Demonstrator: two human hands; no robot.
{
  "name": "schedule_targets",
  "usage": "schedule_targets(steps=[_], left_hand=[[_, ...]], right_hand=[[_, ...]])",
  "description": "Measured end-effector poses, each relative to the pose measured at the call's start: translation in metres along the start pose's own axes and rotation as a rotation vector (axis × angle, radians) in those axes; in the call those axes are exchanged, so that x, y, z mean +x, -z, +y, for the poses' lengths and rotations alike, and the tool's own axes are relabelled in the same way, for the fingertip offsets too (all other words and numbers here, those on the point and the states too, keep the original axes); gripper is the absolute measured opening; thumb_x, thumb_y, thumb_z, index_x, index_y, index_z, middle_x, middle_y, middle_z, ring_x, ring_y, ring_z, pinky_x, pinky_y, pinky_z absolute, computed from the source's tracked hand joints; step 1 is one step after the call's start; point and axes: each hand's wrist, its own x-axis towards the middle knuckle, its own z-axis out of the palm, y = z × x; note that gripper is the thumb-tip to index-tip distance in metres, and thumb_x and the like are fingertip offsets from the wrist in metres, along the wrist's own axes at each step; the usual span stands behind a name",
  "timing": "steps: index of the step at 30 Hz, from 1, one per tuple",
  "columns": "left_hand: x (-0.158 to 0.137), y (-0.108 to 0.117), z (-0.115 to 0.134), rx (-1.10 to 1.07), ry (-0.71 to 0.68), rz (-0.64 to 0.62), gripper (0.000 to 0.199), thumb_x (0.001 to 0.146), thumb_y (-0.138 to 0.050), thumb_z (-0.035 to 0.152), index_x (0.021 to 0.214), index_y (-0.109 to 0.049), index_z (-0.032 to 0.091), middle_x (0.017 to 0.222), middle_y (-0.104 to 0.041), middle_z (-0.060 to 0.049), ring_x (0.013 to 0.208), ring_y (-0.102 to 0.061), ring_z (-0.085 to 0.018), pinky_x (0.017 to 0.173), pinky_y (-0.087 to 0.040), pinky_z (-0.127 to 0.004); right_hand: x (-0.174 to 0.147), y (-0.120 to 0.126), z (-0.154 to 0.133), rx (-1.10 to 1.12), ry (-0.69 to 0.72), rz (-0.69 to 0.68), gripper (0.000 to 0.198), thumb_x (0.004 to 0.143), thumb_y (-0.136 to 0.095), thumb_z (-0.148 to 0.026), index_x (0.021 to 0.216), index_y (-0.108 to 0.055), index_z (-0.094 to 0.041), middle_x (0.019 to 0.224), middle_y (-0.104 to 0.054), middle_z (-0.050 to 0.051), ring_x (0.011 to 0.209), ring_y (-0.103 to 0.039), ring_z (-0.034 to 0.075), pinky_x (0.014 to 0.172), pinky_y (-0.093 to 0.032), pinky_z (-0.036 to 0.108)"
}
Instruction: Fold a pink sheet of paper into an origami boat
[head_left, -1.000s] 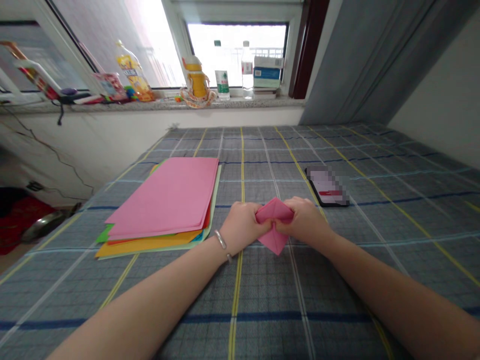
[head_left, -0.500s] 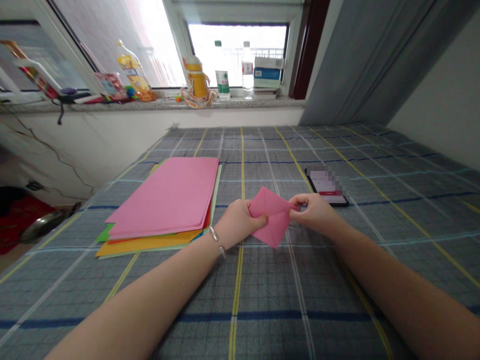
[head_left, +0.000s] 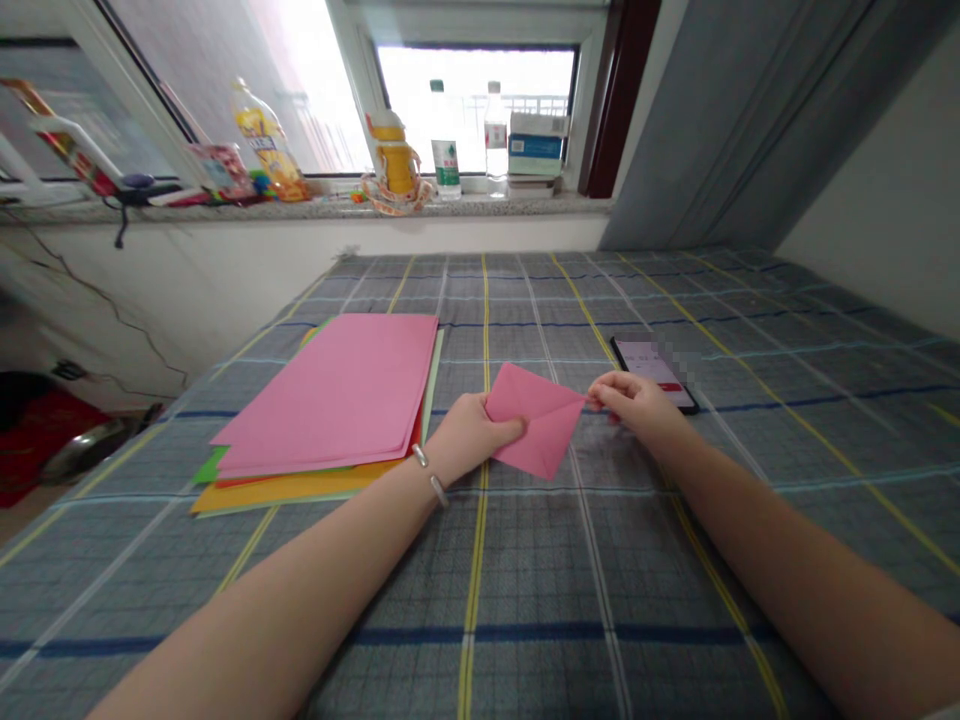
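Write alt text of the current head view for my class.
The left hand grips folded pink paper while the right hand pinches its corner, over a plaid cloth. A stack of coloured paper lies left, a phone right; bottles stand on the windowsill.

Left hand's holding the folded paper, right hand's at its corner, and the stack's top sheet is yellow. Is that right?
Not quite: the top sheet of the stack is pink, as the head view shows. The left hand does hold the folded paper, with the right hand at its corner.
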Motion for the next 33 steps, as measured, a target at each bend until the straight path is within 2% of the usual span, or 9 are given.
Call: schedule_targets(steps=[2, 4, 8, 13, 17, 20, 26, 33], left_hand=[[0.001, -0.003, -0.001, -0.068, 0.002, -0.032, 0.028, 0.067, -0.065, 0.032, 0.082, -0.068, 0.008, 0.066, -0.063, -0.003, 0.055, -0.053, -0.012, 0.050, -0.037, -0.022], [0.002, -0.006, -0.002, -0.136, -0.001, -0.071, 0.030, 0.067, -0.064, 0.030, 0.086, -0.068, 0.008, 0.070, -0.064, -0.003, 0.057, -0.055, -0.012, 0.053, -0.041, -0.022], [0.001, -0.010, -0.003, -0.165, -0.009, -0.099, 0.029, 0.066, -0.060, 0.025, 0.088, -0.067, 0.008, 0.069, -0.064, -0.002, 0.056, -0.054, -0.011, 0.054, -0.041, -0.022], [0.001, -0.009, -0.001, -0.118, -0.006, -0.100, 0.025, 0.064, -0.058, 0.022, 0.083, -0.067, 0.008, 0.066, -0.062, -0.001, 0.054, -0.051, -0.011, 0.050, -0.037, -0.021], [0.004, -0.008, -0.005, -0.189, 0.003, -0.148, 0.027, 0.064, -0.058, 0.023, 0.085, -0.066, 0.009, 0.071, -0.064, -0.003, 0.059, -0.054, -0.012, 0.055, -0.040, -0.022], [0.007, -0.008, -0.010, -0.244, 0.022, -0.162, 0.026, 0.063, -0.057, 0.023, 0.084, -0.065, 0.009, 0.072, -0.063, -0.003, 0.059, -0.054, -0.012, 0.056, -0.039, -0.022], [0.010, -0.003, -0.013, -0.309, 0.049, -0.106, 0.023, 0.061, -0.059, 0.026, 0.077, -0.064, 0.011, 0.066, -0.058, 0.000, 0.056, -0.049, -0.010, 0.051, -0.032, -0.020], [0.015, 0.003, -0.015, -0.311, 0.090, -0.024, 0.014, 0.058, -0.060, 0.027, 0.061, -0.054, 0.015, 0.050, -0.046, 0.005, 0.046, -0.036, -0.006, 0.047, -0.024, -0.021]], right_hand=[[-0.004, -0.010, -0.001, 0.059, 0.043, -0.091, 0.032, 0.072, -0.061, -0.044, 0.091, -0.061, -0.018, 0.084, -0.068, 0.005, 0.076, -0.062, 0.017, 0.059, -0.045, 0.025], [-0.008, -0.019, -0.002, 0.061, 0.089, -0.185, 0.035, 0.071, -0.064, -0.047, 0.089, -0.063, -0.017, 0.082, -0.068, 0.005, 0.076, -0.062, 0.018, 0.063, -0.047, 0.027], [-0.014, -0.029, -0.001, 0.135, 0.080, -0.167, 0.036, 0.073, -0.065, -0.049, 0.085, -0.065, -0.016, 0.077, -0.068, 0.005, 0.068, -0.061, 0.017, 0.060, -0.045, 0.027], [-0.015, -0.025, -0.003, 0.192, 0.045, -0.194, 0.033, 0.071, -0.068, -0.047, 0.081, -0.066, -0.015, 0.072, -0.066, 0.003, 0.063, -0.057, 0.015, 0.058, -0.042, 0.026], [-0.014, -0.022, -0.006, 0.213, 0.029, -0.214, 0.033, 0.070, -0.070, -0.045, 0.080, -0.066, -0.014, 0.071, -0.065, 0.003, 0.062, -0.054, 0.013, 0.058, -0.040, 0.026], [-0.014, -0.021, -0.006, 0.253, 0.011, -0.199, 0.032, 0.069, -0.071, -0.044, 0.077, -0.065, -0.014, 0.068, -0.063, 0.002, 0.060, -0.052, 0.012, 0.057, -0.039, 0.025], [-0.010, -0.016, -0.005, 0.297, -0.016, -0.111, 0.033, 0.064, -0.073, -0.045, 0.072, -0.065, -0.014, 0.063, -0.060, 0.000, 0.055, -0.050, 0.010, 0.054, -0.038, 0.024], [-0.003, -0.004, 0.003, 0.344, -0.057, -0.029, 0.033, 0.060, -0.077, -0.044, 0.073, -0.066, -0.015, 0.062, -0.060, 0.000, 0.054, -0.050, 0.011, 0.051, -0.039, 0.024]])
